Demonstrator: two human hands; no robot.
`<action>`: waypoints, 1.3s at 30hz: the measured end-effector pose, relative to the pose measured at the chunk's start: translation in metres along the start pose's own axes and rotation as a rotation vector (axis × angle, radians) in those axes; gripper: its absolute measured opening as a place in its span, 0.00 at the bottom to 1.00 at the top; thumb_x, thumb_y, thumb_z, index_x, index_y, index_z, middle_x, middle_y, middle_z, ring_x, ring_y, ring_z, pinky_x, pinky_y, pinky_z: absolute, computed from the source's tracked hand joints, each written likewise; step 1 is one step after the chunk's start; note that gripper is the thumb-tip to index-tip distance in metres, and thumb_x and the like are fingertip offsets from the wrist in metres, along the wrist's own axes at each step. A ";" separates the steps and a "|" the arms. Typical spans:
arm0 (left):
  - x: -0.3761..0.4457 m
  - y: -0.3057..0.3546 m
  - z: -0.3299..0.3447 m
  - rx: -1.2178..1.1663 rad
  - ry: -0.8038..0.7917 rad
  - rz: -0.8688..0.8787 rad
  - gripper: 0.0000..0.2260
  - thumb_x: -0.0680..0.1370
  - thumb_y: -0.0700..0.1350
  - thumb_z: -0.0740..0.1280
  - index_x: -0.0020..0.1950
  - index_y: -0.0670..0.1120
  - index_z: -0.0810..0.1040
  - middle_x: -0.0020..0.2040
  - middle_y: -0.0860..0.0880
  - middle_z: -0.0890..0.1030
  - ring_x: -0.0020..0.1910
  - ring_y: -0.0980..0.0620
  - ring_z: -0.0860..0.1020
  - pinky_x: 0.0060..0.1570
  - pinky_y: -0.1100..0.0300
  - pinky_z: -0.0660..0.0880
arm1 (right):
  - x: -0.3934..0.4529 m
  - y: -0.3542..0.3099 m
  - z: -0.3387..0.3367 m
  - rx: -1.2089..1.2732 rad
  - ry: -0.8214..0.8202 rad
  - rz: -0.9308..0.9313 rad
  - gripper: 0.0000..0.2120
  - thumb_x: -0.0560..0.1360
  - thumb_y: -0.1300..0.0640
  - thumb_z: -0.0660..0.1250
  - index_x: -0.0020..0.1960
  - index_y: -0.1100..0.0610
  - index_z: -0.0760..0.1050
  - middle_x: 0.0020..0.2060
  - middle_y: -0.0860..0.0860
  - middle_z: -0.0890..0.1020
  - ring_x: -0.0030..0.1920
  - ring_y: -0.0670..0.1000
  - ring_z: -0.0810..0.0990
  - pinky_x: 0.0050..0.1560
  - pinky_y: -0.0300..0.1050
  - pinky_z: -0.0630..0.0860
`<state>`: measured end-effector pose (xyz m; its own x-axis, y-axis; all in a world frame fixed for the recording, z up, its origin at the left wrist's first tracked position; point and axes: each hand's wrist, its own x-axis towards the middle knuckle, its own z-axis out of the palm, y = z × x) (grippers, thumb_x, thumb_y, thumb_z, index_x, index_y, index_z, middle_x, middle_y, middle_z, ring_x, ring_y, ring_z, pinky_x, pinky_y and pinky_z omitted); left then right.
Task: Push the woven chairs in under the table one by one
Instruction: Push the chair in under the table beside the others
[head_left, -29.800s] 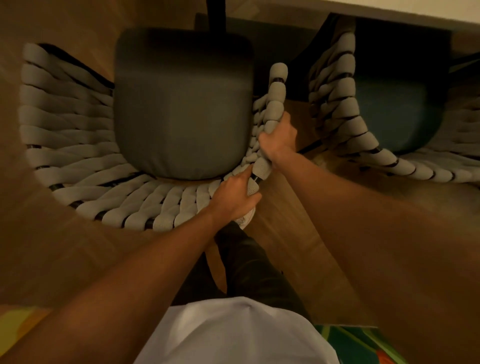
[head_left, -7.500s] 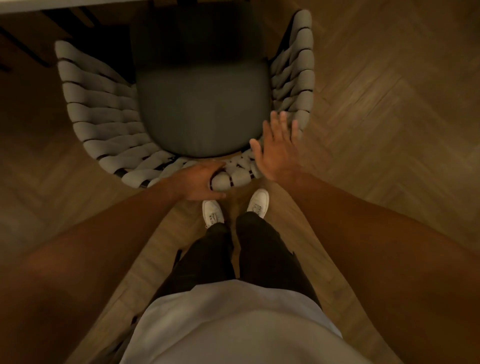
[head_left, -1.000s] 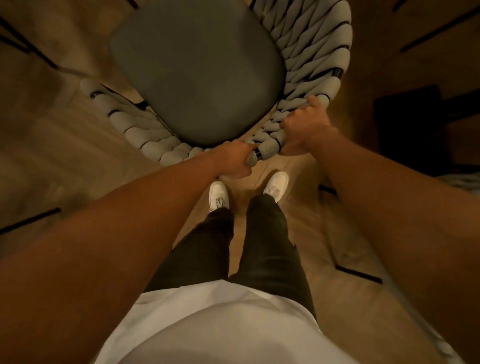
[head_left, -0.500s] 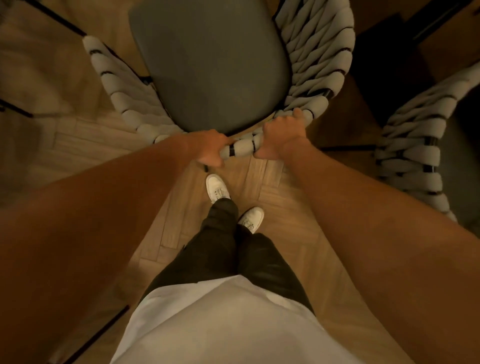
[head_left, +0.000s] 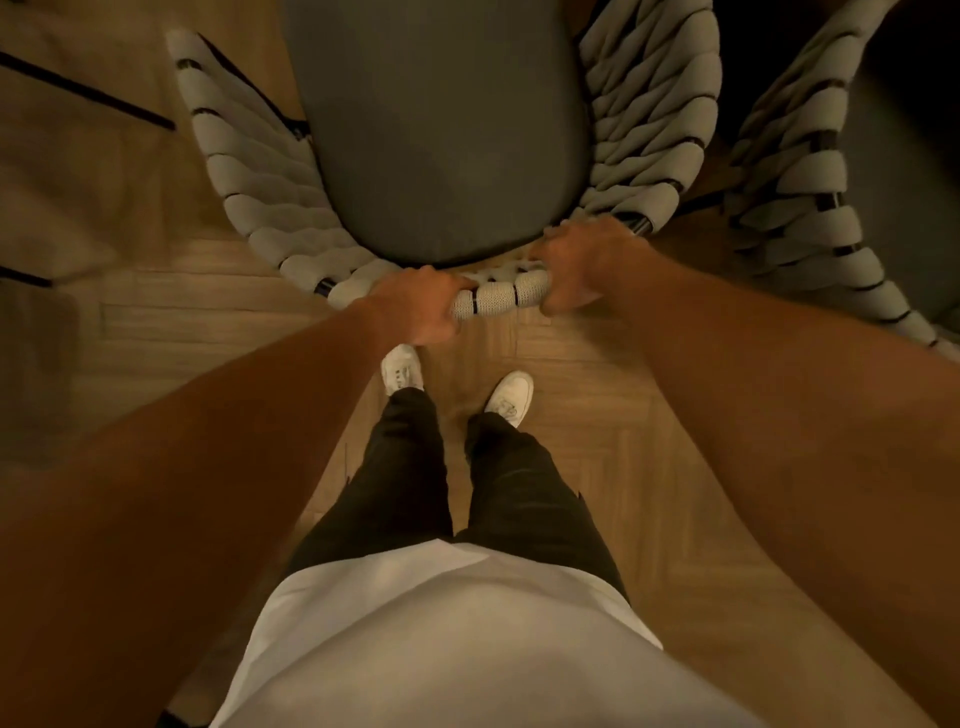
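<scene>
A woven chair (head_left: 654, 114) with thick pale braided rope and a dark grey seat cushion (head_left: 441, 135) stands directly in front of me, seen from above. My left hand (head_left: 421, 306) is closed around the top rail of its backrest, left of centre. My right hand (head_left: 582, 265) grips the same rail just to the right, with a short stretch of rope showing between the two hands. A second woven chair (head_left: 810, 208) stands close on the right, partly cut off by the frame. The table is out of view.
Herringbone wood floor (head_left: 171, 322) lies all around. My white shoes (head_left: 511, 397) and dark trousers stand just behind the chair's back. Thin dark lines, perhaps furniture legs, cross the floor at the far left (head_left: 88, 91).
The chair in my hands has swung to face straight away from me, and the neighbouring chair on the right now sits closer beside it. My feet have shifted apart. Both hands keep their grip.
</scene>
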<state>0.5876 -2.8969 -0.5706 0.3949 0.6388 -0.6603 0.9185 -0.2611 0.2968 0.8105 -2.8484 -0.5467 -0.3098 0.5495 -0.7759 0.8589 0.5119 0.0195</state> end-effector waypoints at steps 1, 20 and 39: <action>0.000 0.000 -0.001 0.012 -0.005 0.010 0.27 0.75 0.48 0.69 0.74 0.57 0.69 0.46 0.50 0.78 0.43 0.48 0.78 0.40 0.56 0.72 | -0.001 -0.002 0.001 0.017 -0.018 0.031 0.36 0.64 0.29 0.66 0.68 0.44 0.73 0.61 0.50 0.80 0.60 0.57 0.78 0.54 0.55 0.72; -0.032 -0.143 -0.023 0.275 -0.135 0.409 0.28 0.75 0.53 0.67 0.76 0.59 0.66 0.58 0.49 0.80 0.53 0.48 0.79 0.48 0.53 0.76 | 0.004 -0.159 -0.009 0.297 -0.076 0.308 0.33 0.66 0.25 0.62 0.64 0.44 0.74 0.52 0.51 0.78 0.55 0.58 0.77 0.60 0.60 0.70; 0.104 -0.170 -0.177 0.383 -0.232 0.549 0.28 0.71 0.59 0.64 0.72 0.62 0.69 0.60 0.51 0.82 0.53 0.48 0.81 0.49 0.47 0.80 | 0.095 -0.074 -0.104 0.439 -0.048 0.478 0.35 0.64 0.27 0.62 0.60 0.51 0.76 0.54 0.54 0.80 0.58 0.61 0.76 0.55 0.57 0.69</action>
<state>0.4690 -2.6578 -0.5673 0.7570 0.1822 -0.6275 0.5103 -0.7646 0.3936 0.6748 -2.7655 -0.5566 0.1578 0.6142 -0.7732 0.9874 -0.1046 0.1184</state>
